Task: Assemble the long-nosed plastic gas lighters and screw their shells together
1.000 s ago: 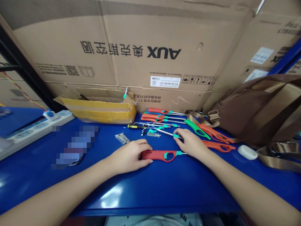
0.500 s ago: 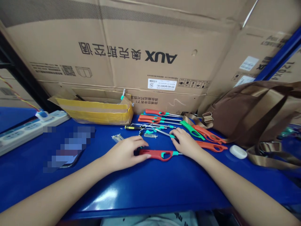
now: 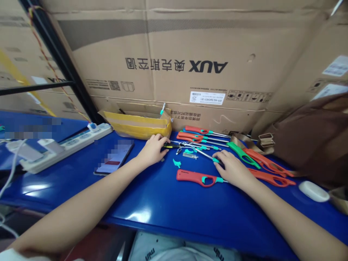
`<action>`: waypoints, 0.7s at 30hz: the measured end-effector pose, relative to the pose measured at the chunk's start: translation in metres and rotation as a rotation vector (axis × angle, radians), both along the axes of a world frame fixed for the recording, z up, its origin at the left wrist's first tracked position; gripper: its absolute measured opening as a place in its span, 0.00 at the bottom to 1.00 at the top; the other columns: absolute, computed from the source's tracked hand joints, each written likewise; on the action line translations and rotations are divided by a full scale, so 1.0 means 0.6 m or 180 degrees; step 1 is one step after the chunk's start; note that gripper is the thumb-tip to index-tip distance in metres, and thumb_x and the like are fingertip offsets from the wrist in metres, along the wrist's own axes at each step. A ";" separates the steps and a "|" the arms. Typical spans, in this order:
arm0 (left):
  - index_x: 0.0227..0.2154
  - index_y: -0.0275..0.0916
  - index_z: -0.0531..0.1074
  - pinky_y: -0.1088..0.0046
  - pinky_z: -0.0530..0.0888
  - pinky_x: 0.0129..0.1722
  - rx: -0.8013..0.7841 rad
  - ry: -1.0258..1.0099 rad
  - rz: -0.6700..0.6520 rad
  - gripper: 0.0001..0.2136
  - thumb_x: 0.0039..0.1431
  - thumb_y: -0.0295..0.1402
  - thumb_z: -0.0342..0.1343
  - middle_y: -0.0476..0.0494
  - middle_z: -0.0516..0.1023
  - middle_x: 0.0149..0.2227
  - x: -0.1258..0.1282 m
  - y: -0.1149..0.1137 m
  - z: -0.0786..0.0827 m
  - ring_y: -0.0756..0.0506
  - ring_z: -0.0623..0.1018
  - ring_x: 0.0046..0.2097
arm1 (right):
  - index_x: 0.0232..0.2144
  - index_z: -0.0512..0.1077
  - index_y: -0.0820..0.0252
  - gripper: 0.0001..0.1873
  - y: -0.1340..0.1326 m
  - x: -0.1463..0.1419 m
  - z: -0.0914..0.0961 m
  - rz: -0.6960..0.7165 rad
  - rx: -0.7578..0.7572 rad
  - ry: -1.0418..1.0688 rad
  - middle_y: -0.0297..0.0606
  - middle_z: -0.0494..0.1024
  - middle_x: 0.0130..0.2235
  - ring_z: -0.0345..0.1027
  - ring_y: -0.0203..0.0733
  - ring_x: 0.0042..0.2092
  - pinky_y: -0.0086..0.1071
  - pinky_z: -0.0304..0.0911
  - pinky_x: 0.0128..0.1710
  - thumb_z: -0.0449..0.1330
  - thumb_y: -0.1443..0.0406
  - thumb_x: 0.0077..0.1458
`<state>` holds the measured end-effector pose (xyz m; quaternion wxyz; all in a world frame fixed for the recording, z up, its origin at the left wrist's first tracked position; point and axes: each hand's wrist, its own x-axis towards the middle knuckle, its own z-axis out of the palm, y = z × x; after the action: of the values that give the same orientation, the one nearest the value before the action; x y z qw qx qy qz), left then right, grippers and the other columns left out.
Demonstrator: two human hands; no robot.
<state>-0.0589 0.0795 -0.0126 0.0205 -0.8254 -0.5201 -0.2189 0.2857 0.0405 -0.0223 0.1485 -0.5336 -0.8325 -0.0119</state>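
Observation:
My left hand point(image 3: 152, 150) is at the yellow-and-black screwdriver point(image 3: 172, 146), thumb and fingers about the end of its handle. Under the fingertips of my right hand point(image 3: 231, 167) is a thin metal lighter tube point(image 3: 204, 153) with a teal collar; the hand is curled over its near end. In front of both hands lies a red lighter body point(image 3: 190, 176) with a teal trigger, its own rod partly hidden by my right hand. Between the hands are a loose teal trigger piece point(image 3: 177, 163), a clear small part point(image 3: 190, 156) and thin white wires point(image 3: 181, 144).
Behind are several assembled lighters point(image 3: 197, 137), and to the right a green shell point(image 3: 244, 155) and orange shells point(image 3: 272, 177). A yellow-taped box point(image 3: 138, 125), phone point(image 3: 115, 159), power strip point(image 3: 73, 146), white case point(image 3: 314, 191) and brown bag point(image 3: 307, 141) surround the work area.
My left hand has left the red lighter body and moved back to the screwdriver. The teal trigger piece now shows on the table. My right hand stays at the metal tube; the view has shifted left.

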 end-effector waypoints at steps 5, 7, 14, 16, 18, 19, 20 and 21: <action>0.41 0.38 0.72 0.58 0.75 0.46 -0.0089 -0.0228 -0.0107 0.10 0.56 0.26 0.63 0.41 0.76 0.42 -0.001 0.001 0.004 0.38 0.75 0.45 | 0.43 0.73 0.59 0.10 0.006 0.004 -0.004 -0.0014 0.0048 0.0047 0.46 0.75 0.42 0.72 0.51 0.45 0.43 0.68 0.48 0.53 0.66 0.63; 0.40 0.38 0.72 0.60 0.75 0.45 -0.0108 -0.0370 -0.0221 0.10 0.55 0.25 0.64 0.43 0.78 0.40 -0.003 0.001 0.009 0.40 0.76 0.43 | 0.42 0.73 0.59 0.10 0.008 0.006 -0.005 -0.0053 0.0072 0.0078 0.45 0.76 0.41 0.72 0.49 0.42 0.40 0.68 0.44 0.53 0.66 0.63; 0.44 0.36 0.75 0.71 0.77 0.37 0.0285 -0.1262 -0.0410 0.08 0.63 0.28 0.57 0.43 0.76 0.39 0.008 -0.018 0.042 0.48 0.77 0.36 | 0.38 0.73 0.57 0.07 0.015 0.012 -0.012 -0.0162 0.0220 0.0222 0.42 0.75 0.36 0.71 0.49 0.38 0.40 0.67 0.39 0.55 0.65 0.60; 0.46 0.37 0.75 0.72 0.77 0.36 0.0476 -0.1506 -0.0411 0.08 0.66 0.30 0.55 0.42 0.75 0.43 0.018 -0.033 0.053 0.50 0.77 0.36 | 0.39 0.73 0.57 0.08 0.015 0.009 -0.009 -0.0162 0.0295 0.0277 0.43 0.75 0.38 0.71 0.50 0.41 0.42 0.68 0.42 0.56 0.64 0.60; 0.45 0.38 0.76 0.73 0.78 0.38 0.0712 -0.1693 -0.0481 0.08 0.67 0.31 0.56 0.43 0.75 0.43 0.029 -0.054 0.062 0.51 0.77 0.36 | 0.43 0.73 0.57 0.10 0.009 0.002 -0.001 -0.0081 0.0425 0.0433 0.45 0.75 0.41 0.71 0.52 0.45 0.44 0.68 0.46 0.56 0.63 0.61; 0.44 0.37 0.76 0.74 0.78 0.37 0.0987 -0.1826 -0.0658 0.07 0.66 0.30 0.58 0.44 0.75 0.41 0.036 -0.067 0.065 0.51 0.77 0.36 | 0.45 0.72 0.57 0.11 0.003 -0.004 0.005 -0.0006 0.0496 0.0538 0.46 0.75 0.43 0.71 0.52 0.46 0.44 0.68 0.47 0.56 0.62 0.61; 0.44 0.38 0.76 0.74 0.78 0.39 0.1252 -0.1824 -0.0833 0.06 0.65 0.29 0.59 0.44 0.76 0.41 0.042 -0.080 0.066 0.50 0.78 0.38 | 0.49 0.70 0.58 0.14 -0.005 -0.011 0.011 0.0183 0.0593 0.0764 0.46 0.74 0.45 0.71 0.51 0.47 0.43 0.68 0.47 0.57 0.61 0.62; 0.44 0.38 0.76 0.73 0.78 0.43 0.1473 -0.1677 -0.1061 0.07 0.64 0.27 0.60 0.44 0.77 0.41 0.050 -0.093 0.066 0.49 0.78 0.41 | 0.53 0.68 0.57 0.18 -0.014 -0.020 0.018 0.0382 0.0653 0.0957 0.45 0.74 0.46 0.71 0.50 0.45 0.42 0.69 0.45 0.59 0.59 0.62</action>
<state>-0.0292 0.0237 0.0270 0.0360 -0.7876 -0.3031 -0.5352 0.2740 0.0319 -0.0113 0.3252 -0.4608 -0.8257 -0.0079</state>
